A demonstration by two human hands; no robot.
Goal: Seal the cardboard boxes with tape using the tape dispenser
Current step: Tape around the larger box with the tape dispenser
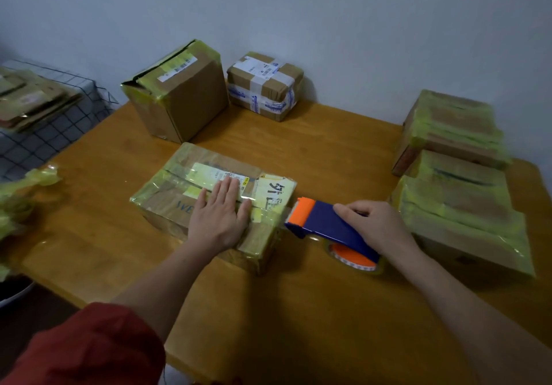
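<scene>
Nearest, a red sleeve [89,346] at lower left, over the wooden table [298,310]. Pressing flat with the left hand [219,214], fingers straight and together, on top of the tape-wrapped cardboard box [185,184] at mid-table. Gripping the blue-and-orange tape dispenser [319,224] in the right hand [376,223], fingers curled round its body, orange head just beside the box's right end. Beyond, at right, stacked taped boxes [457,181]. Farthest, against the wall, a large brown box [191,100] beside a smaller white-taped parcel [264,86].
</scene>
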